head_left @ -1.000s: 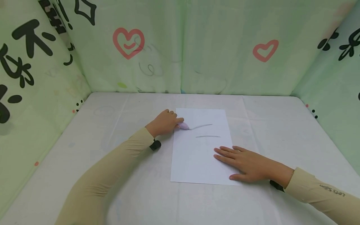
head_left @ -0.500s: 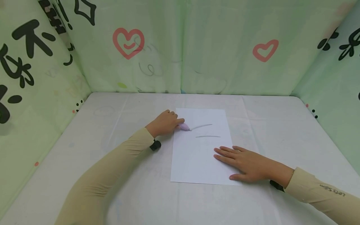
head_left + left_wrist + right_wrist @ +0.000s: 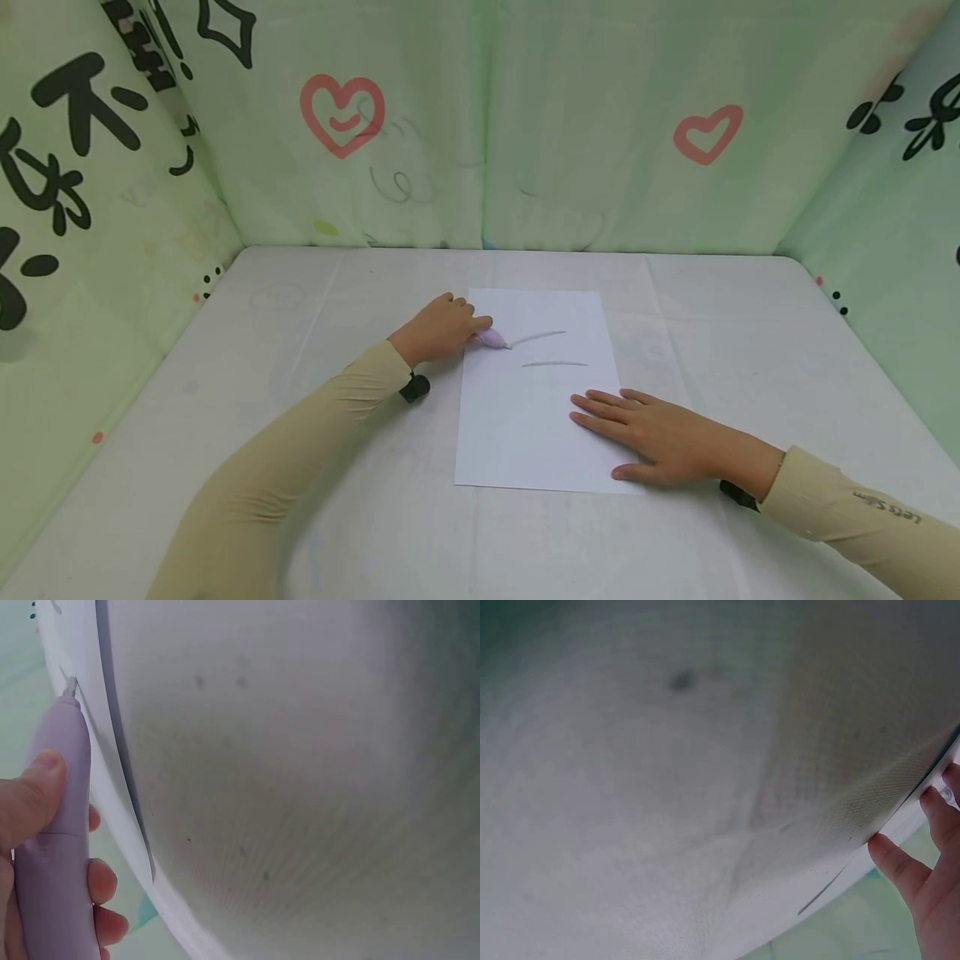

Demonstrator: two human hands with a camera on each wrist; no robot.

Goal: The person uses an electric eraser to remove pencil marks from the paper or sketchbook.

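My left hand (image 3: pixel 441 325) grips a purple craft knife (image 3: pixel 491 337), its short grey tip on the upper left of a white sheet of paper (image 3: pixel 510 442). In the left wrist view the thumb presses along the knife's thick handle (image 3: pixel 56 877) and the fingers curl round the far side. The tip meets the left end of a thin slanted grey line (image 3: pixel 540 337). Below it lies a second, nearly level line (image 3: pixel 555 363); whether these are cuts or drawn strokes I cannot tell. Flat on the paper's lower right, my right hand (image 3: pixel 667 437) rests with spread fingers.
A white-covered table (image 3: pixel 360 517) carries the sheet. Green printed curtains (image 3: pixel 570 125) stand behind it and at both sides. Dark wrist cameras (image 3: pixel 415 387) sit under both wrists.
Over the last second my left hand and the craft knife have shifted very slightly right and toward me. The right hand and the paper stay in place.
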